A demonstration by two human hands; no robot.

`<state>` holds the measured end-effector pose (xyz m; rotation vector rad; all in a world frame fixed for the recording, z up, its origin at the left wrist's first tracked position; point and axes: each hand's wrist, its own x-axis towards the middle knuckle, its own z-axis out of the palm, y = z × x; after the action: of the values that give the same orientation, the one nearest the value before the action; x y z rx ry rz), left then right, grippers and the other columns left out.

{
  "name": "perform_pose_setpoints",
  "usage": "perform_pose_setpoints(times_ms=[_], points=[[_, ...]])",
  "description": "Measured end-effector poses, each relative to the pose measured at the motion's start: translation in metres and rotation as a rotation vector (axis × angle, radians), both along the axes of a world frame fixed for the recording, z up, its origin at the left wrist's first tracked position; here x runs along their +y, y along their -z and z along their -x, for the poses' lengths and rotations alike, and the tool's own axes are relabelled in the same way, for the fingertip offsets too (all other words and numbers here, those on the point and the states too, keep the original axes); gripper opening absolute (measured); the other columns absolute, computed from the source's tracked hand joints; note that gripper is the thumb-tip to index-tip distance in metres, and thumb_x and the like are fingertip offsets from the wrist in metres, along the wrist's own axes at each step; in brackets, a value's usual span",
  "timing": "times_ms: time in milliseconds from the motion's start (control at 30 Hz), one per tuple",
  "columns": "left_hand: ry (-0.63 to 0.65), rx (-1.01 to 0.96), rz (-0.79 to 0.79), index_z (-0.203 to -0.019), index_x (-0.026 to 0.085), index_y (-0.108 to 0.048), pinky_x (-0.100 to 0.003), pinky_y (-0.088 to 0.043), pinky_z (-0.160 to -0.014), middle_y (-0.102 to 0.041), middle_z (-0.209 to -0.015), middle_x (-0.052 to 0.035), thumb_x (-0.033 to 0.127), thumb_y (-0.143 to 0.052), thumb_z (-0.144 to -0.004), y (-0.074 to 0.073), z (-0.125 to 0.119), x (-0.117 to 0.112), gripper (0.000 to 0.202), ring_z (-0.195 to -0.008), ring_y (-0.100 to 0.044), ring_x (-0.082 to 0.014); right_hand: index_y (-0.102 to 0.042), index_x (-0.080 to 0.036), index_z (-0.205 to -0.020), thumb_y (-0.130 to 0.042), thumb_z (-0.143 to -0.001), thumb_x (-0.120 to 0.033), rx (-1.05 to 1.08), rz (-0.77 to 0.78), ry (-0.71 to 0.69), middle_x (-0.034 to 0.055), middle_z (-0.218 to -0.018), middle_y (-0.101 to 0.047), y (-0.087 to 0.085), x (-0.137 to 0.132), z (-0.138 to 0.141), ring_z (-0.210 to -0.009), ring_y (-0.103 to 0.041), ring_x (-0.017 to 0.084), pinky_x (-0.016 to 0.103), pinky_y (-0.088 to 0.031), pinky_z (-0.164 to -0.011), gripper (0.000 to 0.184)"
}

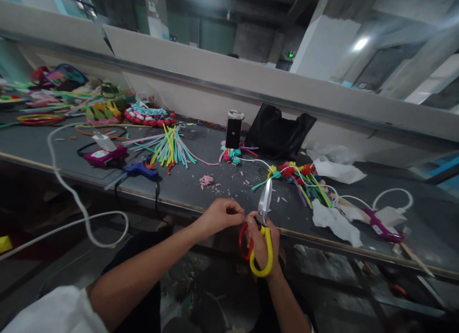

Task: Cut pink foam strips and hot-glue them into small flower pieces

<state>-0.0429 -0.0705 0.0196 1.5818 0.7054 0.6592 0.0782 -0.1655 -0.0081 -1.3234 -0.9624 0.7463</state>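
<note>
My right hand grips a pair of scissors, its blades together and pointing up and away from me. One scissor loop is yellow, the other red. Close beside it, my left hand is closed in a pinch, fingertips almost meeting the right thumb. What the pinch holds, if anything, is too small to make out. Beyond my hands lie a small heap of pink pieces and scattered clippings. Past the scissor tips is a bundle of colourful pipe-cleaner flowers with green, yellow and purple stems.
At left lie a fan of pipe cleaners, a blue glue gun and a purple power strip with a white cable. A phone stands before a black bag. Crumpled paper and another purple device lie right.
</note>
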Motion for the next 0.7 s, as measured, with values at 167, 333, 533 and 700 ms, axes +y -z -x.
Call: perform_pose_setpoints(times_ms=[167, 333, 533, 700], points=[[0.044, 0.012, 0.02, -0.064, 0.015, -0.068, -0.02, -0.034, -0.051, -0.057, -0.056, 0.0027, 0.025, -0.066, -0.066, -0.002, 0.001, -0.001, 0.01, -0.052, -0.047, -0.0091, -0.06, -0.017, -0.093, -0.058, -0.085, -0.047, -0.026, 0.03, 0.009, -0.0079, -0.051, -0.045, 0.001, 0.0, 0.002, -0.039, -0.04, 0.007, 0.017, -0.036, -0.037, 0.031], [0.057, -0.025, 0.125, -0.061, 0.015, -0.066, -0.021, -0.033, -0.053, -0.055, -0.055, 0.0033, 0.025, -0.068, -0.063, -0.003, 0.0, -0.003, 0.011, -0.052, -0.045, -0.0087, -0.059, -0.018, -0.092, -0.06, -0.084, -0.049, 0.003, 0.016, 0.016, -0.0079, -0.051, -0.045, 0.002, 0.0, 0.004, -0.039, -0.04, 0.007, 0.018, -0.036, -0.037, 0.032], [-0.149, -0.269, 0.242, -0.064, 0.014, -0.063, -0.022, -0.037, -0.062, -0.058, -0.063, 0.0018, 0.024, -0.07, -0.063, -0.007, -0.003, -0.004, 0.012, -0.061, -0.049, -0.0098, -0.057, -0.019, -0.097, -0.058, -0.084, -0.049, 0.047, 0.054, -0.024, -0.0071, -0.053, -0.049, 0.006, -0.001, 0.012, -0.039, -0.045, 0.009, 0.02, -0.04, -0.039, 0.033], [-0.293, -0.38, 0.246, -0.062, 0.015, -0.059, -0.021, -0.036, -0.062, -0.055, -0.062, 0.0031, 0.022, -0.067, -0.064, -0.008, -0.007, -0.003, 0.011, -0.061, -0.046, -0.0096, -0.062, -0.019, -0.094, -0.058, -0.085, -0.038, -0.277, 0.029, -0.046, 0.0004, -0.069, -0.063, 0.016, 0.001, 0.022, -0.058, -0.058, 0.014, 0.023, -0.047, -0.054, 0.022]])
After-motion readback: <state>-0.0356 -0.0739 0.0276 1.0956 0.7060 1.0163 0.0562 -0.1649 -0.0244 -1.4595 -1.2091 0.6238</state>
